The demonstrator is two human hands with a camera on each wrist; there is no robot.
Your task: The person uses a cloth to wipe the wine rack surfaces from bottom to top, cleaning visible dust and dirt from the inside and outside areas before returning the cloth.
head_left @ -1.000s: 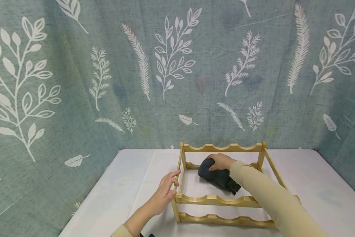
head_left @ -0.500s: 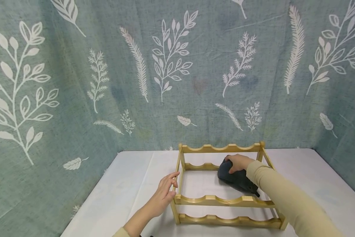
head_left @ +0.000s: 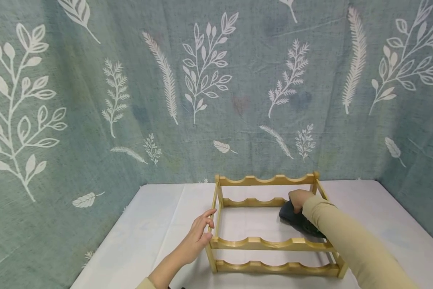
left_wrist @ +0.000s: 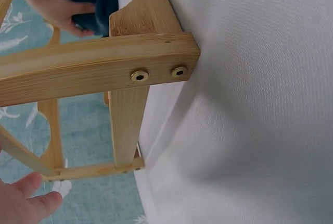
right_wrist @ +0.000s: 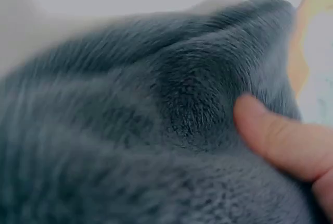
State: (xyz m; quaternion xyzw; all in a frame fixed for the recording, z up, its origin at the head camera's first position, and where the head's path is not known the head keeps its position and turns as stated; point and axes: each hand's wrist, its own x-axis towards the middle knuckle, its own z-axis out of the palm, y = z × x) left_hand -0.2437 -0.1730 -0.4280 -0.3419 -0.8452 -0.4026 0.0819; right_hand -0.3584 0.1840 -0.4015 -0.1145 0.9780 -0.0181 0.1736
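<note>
A light wooden rack with scalloped rails, like a wine rack [head_left: 259,243], stands on the white table. Within it, toward its right end, my right hand [head_left: 300,198] grips a dark blue plush cloth [head_left: 295,218]. The right wrist view is filled by the bunched, fuzzy cloth [right_wrist: 156,125], with my thumb [right_wrist: 281,138] pressed into it. At the rack's left side, my left hand [head_left: 196,241] lies with loosely extended fingers right at the upper side rail. In the left wrist view, its fingertips [left_wrist: 44,203] show below the rack's screwed end bar [left_wrist: 93,67].
The white-covered table [head_left: 158,208] extends on both sides of the rack. A green-grey curtain [head_left: 238,104] with white leaf prints hangs behind and at the sides. My right sleeve [head_left: 353,237] crosses over the rack's right end.
My right hand has moved rightward along the inside of the rack, taking the cloth with it. My left hand has stayed at the left rail.
</note>
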